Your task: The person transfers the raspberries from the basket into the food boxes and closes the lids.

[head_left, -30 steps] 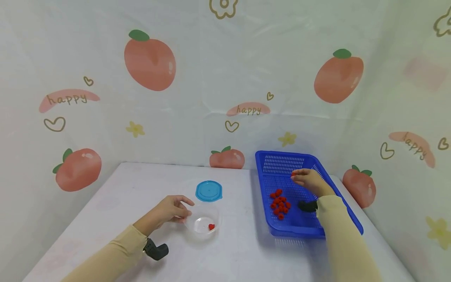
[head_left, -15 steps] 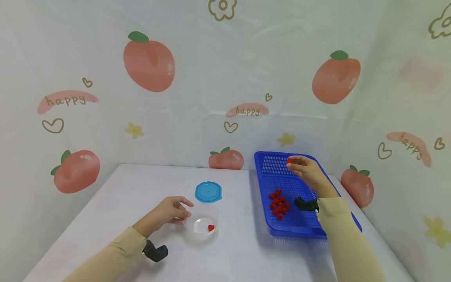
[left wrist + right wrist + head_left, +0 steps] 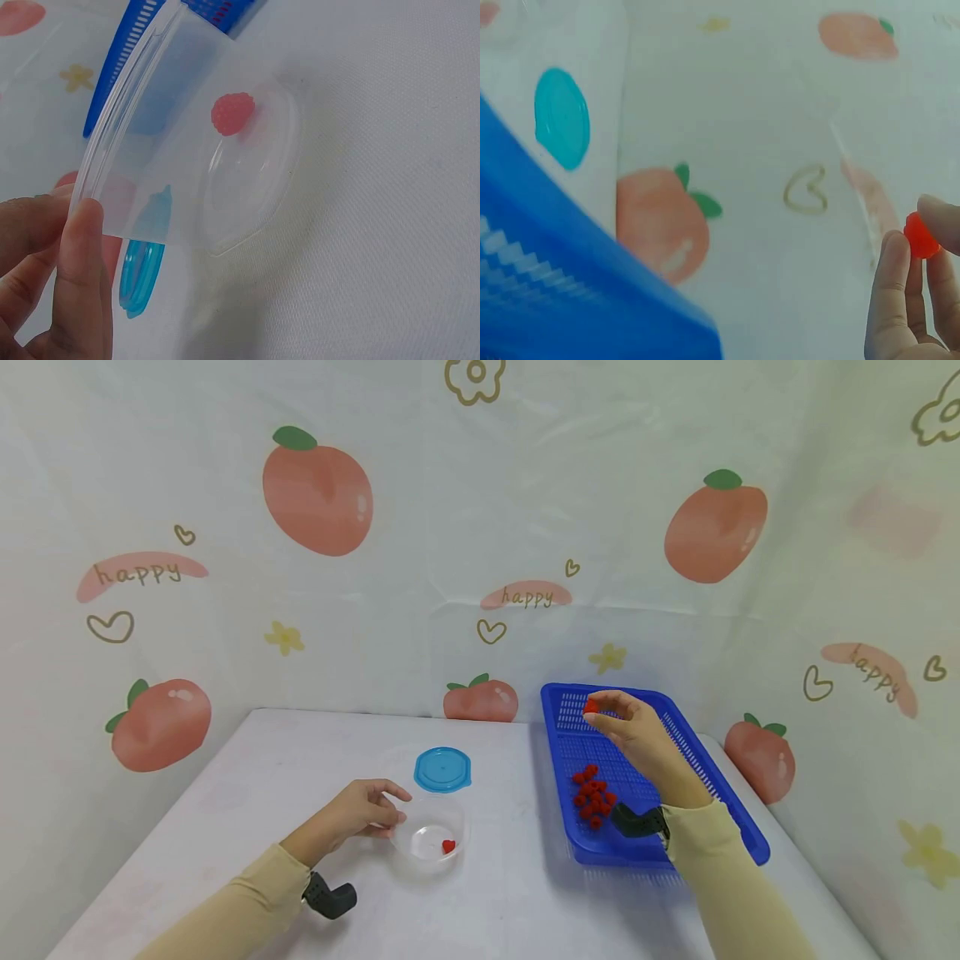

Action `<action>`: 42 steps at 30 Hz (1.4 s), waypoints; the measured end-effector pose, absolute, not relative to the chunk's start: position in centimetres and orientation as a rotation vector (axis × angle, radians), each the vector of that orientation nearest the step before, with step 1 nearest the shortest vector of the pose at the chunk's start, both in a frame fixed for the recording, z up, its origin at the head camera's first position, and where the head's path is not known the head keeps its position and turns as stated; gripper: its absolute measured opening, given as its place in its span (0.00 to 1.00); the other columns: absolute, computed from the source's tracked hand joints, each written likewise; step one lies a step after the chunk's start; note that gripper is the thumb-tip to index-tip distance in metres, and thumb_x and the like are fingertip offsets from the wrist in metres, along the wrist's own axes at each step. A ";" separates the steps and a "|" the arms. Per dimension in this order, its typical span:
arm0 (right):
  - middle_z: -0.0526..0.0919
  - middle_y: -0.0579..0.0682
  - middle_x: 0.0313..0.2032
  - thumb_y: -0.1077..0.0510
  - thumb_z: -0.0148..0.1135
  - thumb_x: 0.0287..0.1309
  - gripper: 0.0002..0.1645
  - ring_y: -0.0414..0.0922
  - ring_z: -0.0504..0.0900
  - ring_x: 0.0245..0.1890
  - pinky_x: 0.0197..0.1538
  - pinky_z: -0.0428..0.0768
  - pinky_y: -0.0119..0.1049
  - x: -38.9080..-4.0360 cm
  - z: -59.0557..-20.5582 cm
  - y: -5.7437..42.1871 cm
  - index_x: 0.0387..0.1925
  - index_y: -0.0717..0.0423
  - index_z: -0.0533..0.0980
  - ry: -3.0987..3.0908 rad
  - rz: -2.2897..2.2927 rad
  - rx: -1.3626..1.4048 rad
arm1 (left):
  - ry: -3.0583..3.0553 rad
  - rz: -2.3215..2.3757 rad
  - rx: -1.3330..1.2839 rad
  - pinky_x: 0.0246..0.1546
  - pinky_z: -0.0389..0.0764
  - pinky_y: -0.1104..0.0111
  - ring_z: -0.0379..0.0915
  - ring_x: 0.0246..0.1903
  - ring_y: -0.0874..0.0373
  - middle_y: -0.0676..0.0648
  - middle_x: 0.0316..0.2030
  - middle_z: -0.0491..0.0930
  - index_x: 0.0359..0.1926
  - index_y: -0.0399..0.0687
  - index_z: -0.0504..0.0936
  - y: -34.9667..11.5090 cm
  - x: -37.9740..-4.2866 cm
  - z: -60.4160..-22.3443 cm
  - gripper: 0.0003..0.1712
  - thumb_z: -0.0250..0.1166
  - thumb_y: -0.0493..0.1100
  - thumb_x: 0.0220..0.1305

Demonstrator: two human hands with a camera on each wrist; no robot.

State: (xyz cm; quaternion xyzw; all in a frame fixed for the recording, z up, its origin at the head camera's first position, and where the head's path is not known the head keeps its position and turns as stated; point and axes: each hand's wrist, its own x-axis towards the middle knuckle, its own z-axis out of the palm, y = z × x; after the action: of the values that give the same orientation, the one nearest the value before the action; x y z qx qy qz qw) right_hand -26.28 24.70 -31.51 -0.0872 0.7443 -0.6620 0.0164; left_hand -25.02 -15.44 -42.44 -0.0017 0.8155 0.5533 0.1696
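My right hand (image 3: 637, 735) pinches a red raspberry (image 3: 921, 235) between thumb and fingertips, above the far part of the blue basket (image 3: 558, 760). Below it, several more raspberries (image 3: 592, 795) lie clustered on the left side of the basket floor. My left hand (image 3: 358, 810) pinches the rim of a round clear plastic container (image 3: 161, 112) that stands upright on the table. A single raspberry (image 3: 232, 113) sits inside the container, on its bottom. Both held things show in the wrist views.
A blue lid (image 3: 442, 769) lies flat on the white table (image 3: 315, 743) just behind the container. The basket has raised slotted walls and stands at the table's right side. Behind everything hangs a fruit-printed white backdrop (image 3: 420, 527).
My right hand has risen from low in the basket and shifted left with the raspberry between its fingers. The left hand and container have stayed in place.
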 end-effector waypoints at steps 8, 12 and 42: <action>0.76 0.45 0.46 0.58 0.64 0.61 0.23 0.38 0.80 0.44 0.51 0.77 0.24 -24.5 -31.8 21.4 0.54 0.63 0.70 2.348 -1.985 -0.338 | 2.329 1.558 -0.016 0.29 0.83 0.69 0.77 0.23 0.56 0.45 0.28 0.79 0.49 0.41 0.80 -15.5 -24.9 -42.6 0.18 0.70 0.35 0.55; 0.77 0.44 0.43 0.62 0.64 0.60 0.17 0.38 0.80 0.41 0.45 0.79 0.26 -23.3 -32.2 19.9 0.50 0.58 0.73 2.303 -1.997 -0.375 | 2.332 1.552 -0.017 0.28 0.83 0.69 0.76 0.23 0.56 0.45 0.28 0.79 0.49 0.41 0.80 -15.5 -24.9 -42.7 0.18 0.70 0.35 0.56; 0.79 0.55 0.44 0.64 0.68 0.55 0.20 0.42 0.81 0.40 0.50 0.82 0.35 -21.3 -40.5 11.2 0.48 0.67 0.74 2.198 -1.925 -0.353 | 2.309 1.573 0.024 0.29 0.84 0.69 0.77 0.23 0.57 0.45 0.28 0.80 0.50 0.39 0.79 -15.5 -25.2 -42.7 0.19 0.69 0.34 0.57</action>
State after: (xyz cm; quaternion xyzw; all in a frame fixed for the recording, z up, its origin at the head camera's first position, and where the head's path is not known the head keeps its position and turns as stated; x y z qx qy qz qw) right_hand -21.35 11.17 -40.48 -0.1195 0.7433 -0.6507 0.0990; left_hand -25.22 -15.53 -42.74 0.0085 0.8140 0.5546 0.1726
